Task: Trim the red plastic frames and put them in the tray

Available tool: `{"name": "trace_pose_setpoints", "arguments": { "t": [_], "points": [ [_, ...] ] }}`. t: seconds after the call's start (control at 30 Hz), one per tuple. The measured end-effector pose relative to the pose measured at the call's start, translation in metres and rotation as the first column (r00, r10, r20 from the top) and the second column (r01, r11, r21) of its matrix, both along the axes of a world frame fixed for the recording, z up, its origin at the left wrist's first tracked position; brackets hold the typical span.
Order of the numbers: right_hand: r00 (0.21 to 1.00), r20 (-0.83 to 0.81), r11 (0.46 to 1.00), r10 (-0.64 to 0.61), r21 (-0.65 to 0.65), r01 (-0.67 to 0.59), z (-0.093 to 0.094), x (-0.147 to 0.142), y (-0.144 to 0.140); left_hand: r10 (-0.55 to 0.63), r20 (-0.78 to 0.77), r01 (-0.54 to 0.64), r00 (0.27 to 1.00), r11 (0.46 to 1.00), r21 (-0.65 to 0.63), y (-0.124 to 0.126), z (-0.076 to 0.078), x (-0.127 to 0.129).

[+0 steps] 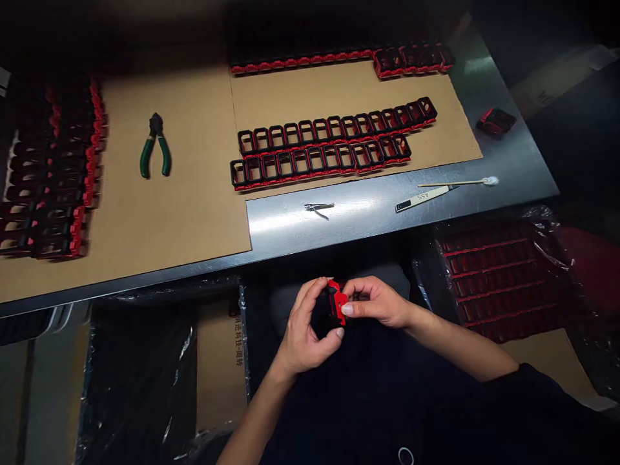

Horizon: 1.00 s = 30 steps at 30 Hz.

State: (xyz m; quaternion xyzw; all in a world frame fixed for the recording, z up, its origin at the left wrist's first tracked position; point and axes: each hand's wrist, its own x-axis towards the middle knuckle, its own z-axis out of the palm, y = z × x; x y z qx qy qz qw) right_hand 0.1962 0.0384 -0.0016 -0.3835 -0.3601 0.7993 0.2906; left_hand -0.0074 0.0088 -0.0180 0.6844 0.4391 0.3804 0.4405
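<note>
Pinching a small red-and-black plastic frame (334, 303) between them, the left hand (305, 329) and right hand (375, 302) both clamp on it below the steel table's (339, 223) near edge. Beyond that edge lie tweezers (318, 208), two rows of joined frames (329, 145) on cardboard (194, 194), and green-handled cutters (155, 145) farther left.

table (368, 213) is brushed metal with a soft glare, topped by matt brown cardboard sheets (184, 194), the frames (329, 139) look like glossy red-and-black plastic, pliers (155, 154) have rubbery green grips, and crinkly shiny plastic wrap (489, 284) covers the trays.
</note>
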Motion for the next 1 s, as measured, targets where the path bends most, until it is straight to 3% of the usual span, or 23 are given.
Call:
{"name": "trace_pose_setpoints", "arguments": {
  "t": [0.1, 0.2, 0.27, 0.33, 0.47, 0.57, 0.73, 0.83, 1.0],
  "points": [
    [0.982, 0.187, 0.962, -0.039, 0.271, -0.013, 0.0, 0.002, -0.002, 0.038, 0.016, -0.036, 0.999, 0.994, -0.106, 0.001, 0.001, 0.0],
    [0.938, 0.328, 0.837, -0.113, 0.54, -0.088, 0.002, 0.003, -0.002, 0.111, 0.01, -0.108, 0.994, 0.98, -0.166, 0.004, 0.001, 0.003],
    [0.926, 0.351, 0.768, -0.139, 0.628, -0.123, 0.004, 0.004, -0.002, 0.15, 0.048, -0.136, 0.988, 0.967, -0.216, 0.005, -0.002, 0.005],
    [0.933, 0.339, 0.759, -0.123, 0.638, -0.132, 0.005, 0.004, -0.002, 0.183, 0.19, -0.115, 0.965, 0.94, -0.321, 0.004, -0.006, 0.006],
    [0.964, 0.253, 0.889, -0.082, 0.455, -0.043, 0.0, 0.006, -0.005, 0.26, 0.503, 0.024, 0.824, 0.871, -0.49, 0.0, -0.012, 0.006],
    [0.963, 0.241, 0.95, -0.121, 0.311, 0.042, -0.007, 0.007, -0.005, 0.269, 0.6, 0.088, 0.753, 0.863, -0.497, -0.001, -0.011, 0.005],
    [0.971, 0.21, 0.958, -0.117, 0.283, 0.054, -0.011, 0.007, -0.005, 0.346, 0.667, 0.134, 0.659, 0.819, -0.557, 0.002, -0.002, 0.007],
    [0.977, 0.202, 0.915, -0.067, 0.403, -0.02, -0.006, 0.007, -0.005, 0.434, 0.662, 0.16, 0.61, 0.751, -0.64, 0.004, 0.003, 0.01],
    [0.935, 0.355, 0.716, -0.015, 0.657, -0.238, 0.005, 0.004, -0.001, 0.457, 0.628, 0.2, 0.63, 0.687, -0.699, 0.003, 0.003, 0.012]
  ]
}}
